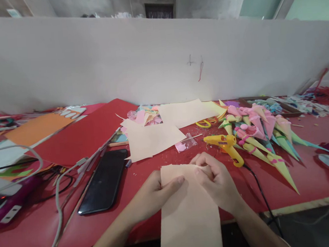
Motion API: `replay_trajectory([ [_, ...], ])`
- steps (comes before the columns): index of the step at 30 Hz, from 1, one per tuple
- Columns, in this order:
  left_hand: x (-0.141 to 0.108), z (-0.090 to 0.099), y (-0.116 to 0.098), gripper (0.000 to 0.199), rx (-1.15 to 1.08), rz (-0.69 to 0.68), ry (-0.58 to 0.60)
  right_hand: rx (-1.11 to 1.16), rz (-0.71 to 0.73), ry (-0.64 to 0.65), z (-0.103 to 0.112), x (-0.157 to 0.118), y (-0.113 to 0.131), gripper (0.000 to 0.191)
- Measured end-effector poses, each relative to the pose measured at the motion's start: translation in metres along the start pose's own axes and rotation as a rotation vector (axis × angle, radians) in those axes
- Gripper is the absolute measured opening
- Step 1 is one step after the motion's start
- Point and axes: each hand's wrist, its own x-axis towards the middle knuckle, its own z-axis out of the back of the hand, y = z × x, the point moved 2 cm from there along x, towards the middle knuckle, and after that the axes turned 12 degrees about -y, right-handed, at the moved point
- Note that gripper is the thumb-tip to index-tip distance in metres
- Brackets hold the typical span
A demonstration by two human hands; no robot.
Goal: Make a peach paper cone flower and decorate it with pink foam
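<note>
A long cream paper sheet (190,222) hangs over the near edge of the red table, held near its top by both hands. My left hand (156,194) grips its left edge, thumb on top and fingers hidden behind. At the upper right corner my right hand (213,177) pinches the sheet between thumb and curled fingers. Beyond the hands lie more cream sheets (152,138) and a small clear plastic bag (186,142). A yellow glue gun (224,145) rests on the table just right of my right hand.
A black phone (104,183) lies left of my left hand, near a white cable (58,203). Red card (86,133) is at the back left. Paper cones (258,130) in several colours are piled at the right, near yellow-handled scissors (204,124). A white partition (146,59) stands behind.
</note>
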Motion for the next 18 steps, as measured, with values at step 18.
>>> replay_trajectory([
  [18,0.001,0.0015,-0.0041,0.033,-0.167,0.01,0.068,0.017,-0.003,-0.126,0.0031,0.0035,0.0019,0.011],
])
